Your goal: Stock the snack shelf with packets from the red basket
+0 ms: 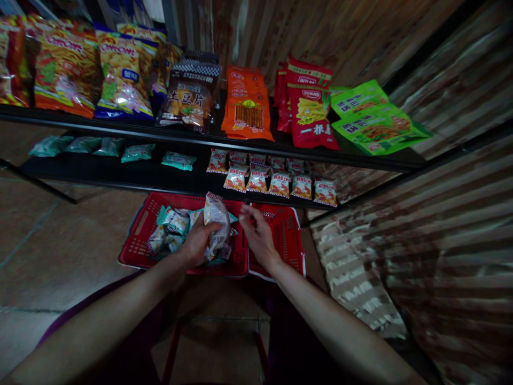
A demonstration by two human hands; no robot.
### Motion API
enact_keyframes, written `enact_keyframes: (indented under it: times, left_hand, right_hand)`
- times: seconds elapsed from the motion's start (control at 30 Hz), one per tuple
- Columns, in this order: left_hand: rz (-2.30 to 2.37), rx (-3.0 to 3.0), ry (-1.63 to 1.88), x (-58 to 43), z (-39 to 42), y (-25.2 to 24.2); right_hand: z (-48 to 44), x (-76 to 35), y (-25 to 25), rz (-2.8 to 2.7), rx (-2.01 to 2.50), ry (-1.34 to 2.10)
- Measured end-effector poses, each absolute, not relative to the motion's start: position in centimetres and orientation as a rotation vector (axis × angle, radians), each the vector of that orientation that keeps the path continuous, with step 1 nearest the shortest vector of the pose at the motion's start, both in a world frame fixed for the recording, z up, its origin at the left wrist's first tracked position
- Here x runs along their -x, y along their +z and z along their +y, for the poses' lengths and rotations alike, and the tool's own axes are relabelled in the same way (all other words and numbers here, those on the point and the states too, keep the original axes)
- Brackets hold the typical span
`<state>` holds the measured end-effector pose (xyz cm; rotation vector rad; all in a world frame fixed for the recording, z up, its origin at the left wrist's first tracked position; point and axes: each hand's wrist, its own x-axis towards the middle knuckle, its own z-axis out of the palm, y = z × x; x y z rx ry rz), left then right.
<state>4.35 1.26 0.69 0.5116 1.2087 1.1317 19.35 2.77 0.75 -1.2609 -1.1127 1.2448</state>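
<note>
My left hand [197, 243] is closed around a small pale snack packet [217, 219], held upright over a red plastic basket [138, 243] that holds several more small packets [173, 222]. My right hand [256, 232] hovers over the edge between that basket and a second red basket [289, 235]. Its fingers are curled near the packet's right side, and I cannot make out anything in them.
A black two-tier shelf [120, 179] stands behind the baskets. Its lower tier carries small teal packets [138, 152] and rows of red-and-white packets [280, 182]; the upper tier has large snack bags [124, 72]. A corrugated metal wall [441, 224] lies to the right and a tiled floor [48, 240] to the left.
</note>
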Motion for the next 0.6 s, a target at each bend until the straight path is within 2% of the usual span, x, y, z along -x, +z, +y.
enact_keyframes:
  times: [0.1,0.23,0.43,0.6]
  left_hand:
    - [1.043,-0.258,1.150,-3.8,1.8,1.9]
    - [0.936,-0.148,1.052,-3.5,1.7,2.9]
    - [0.900,-0.264,1.165,-3.8,1.4,2.8]
    - [0.909,-0.414,1.236,-3.8,1.6,3.9]
  right_hand:
    - [2.3,-19.3,0.3,-0.818,1.291,1.589]
    - [1.5,-18.9,0.4,-0.604,1.082,2.079]
    - [1.5,-18.7,0.8,-0.429,1.018,2.032]
    - [1.7,-18.9,0.5,-0.515,1.026,1.921]
